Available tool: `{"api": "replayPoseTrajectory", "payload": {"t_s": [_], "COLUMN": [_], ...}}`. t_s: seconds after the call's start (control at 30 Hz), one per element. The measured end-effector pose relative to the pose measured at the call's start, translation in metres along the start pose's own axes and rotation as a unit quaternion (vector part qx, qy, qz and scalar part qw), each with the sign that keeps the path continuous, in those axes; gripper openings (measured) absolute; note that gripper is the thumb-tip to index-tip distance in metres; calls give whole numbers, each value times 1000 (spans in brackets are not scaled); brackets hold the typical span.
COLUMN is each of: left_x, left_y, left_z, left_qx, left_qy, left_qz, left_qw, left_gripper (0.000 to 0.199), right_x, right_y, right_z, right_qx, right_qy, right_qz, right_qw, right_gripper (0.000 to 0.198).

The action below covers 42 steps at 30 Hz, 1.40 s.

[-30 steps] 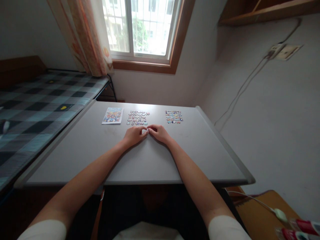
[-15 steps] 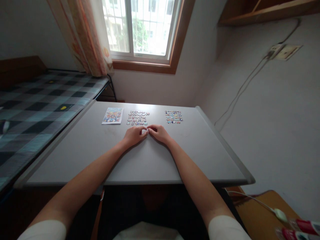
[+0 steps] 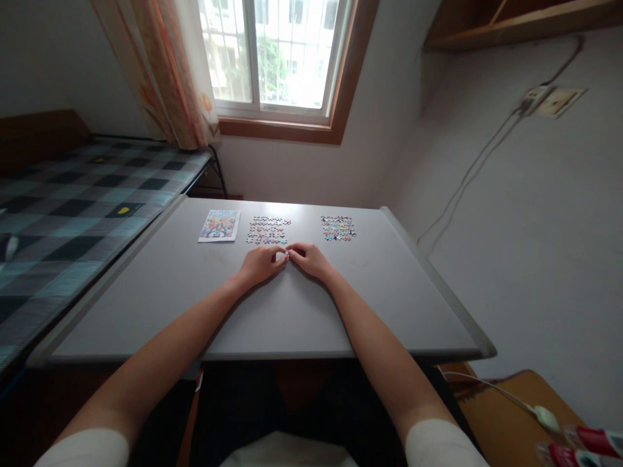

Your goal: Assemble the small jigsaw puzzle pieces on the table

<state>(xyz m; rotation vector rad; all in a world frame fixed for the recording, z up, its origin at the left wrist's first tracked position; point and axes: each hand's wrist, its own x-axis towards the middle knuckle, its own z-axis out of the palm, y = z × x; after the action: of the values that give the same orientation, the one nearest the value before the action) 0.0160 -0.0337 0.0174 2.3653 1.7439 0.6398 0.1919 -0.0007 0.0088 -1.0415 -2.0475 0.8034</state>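
My left hand (image 3: 263, 263) and my right hand (image 3: 309, 258) meet fingertip to fingertip over the grey table (image 3: 287, 318). Both are closed in a pinch on a small jigsaw puzzle piece (image 3: 287, 255), mostly covered by the fingers. Just beyond my left hand lie rows of loose puzzle pieces (image 3: 267, 230). A second group of puzzle pieces (image 3: 338, 227) is laid out in rows beyond my right hand and to its right. A colourful printed picture sheet (image 3: 219, 226) lies flat to the left of the pieces.
A bed with a checked cover (image 3: 97, 194) stands along the table's left side. The window (image 3: 287, 58) and a curtain (image 3: 165, 78) are behind. On the right are a wall with a socket (image 3: 555, 101), hanging cables (image 3: 467, 175), and a wooden surface (image 3: 516, 402) with bottles.
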Motion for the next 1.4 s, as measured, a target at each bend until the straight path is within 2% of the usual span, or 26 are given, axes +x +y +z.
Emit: {"api": "replayPoseTrajectory", "payload": {"t_s": [1.4], "left_x": [1], "left_y": [1], "left_z": [0], "left_qx": [-4], "left_qy": [-1], "left_qz": [-17], "left_qw": [1000], "left_gripper": [33], "right_x": [0], "right_y": [0], "right_z": [0], "right_qx": [3], "right_qy": [-4], "right_qz": [3], "right_qw": [1000], "right_gripper": [28]}}
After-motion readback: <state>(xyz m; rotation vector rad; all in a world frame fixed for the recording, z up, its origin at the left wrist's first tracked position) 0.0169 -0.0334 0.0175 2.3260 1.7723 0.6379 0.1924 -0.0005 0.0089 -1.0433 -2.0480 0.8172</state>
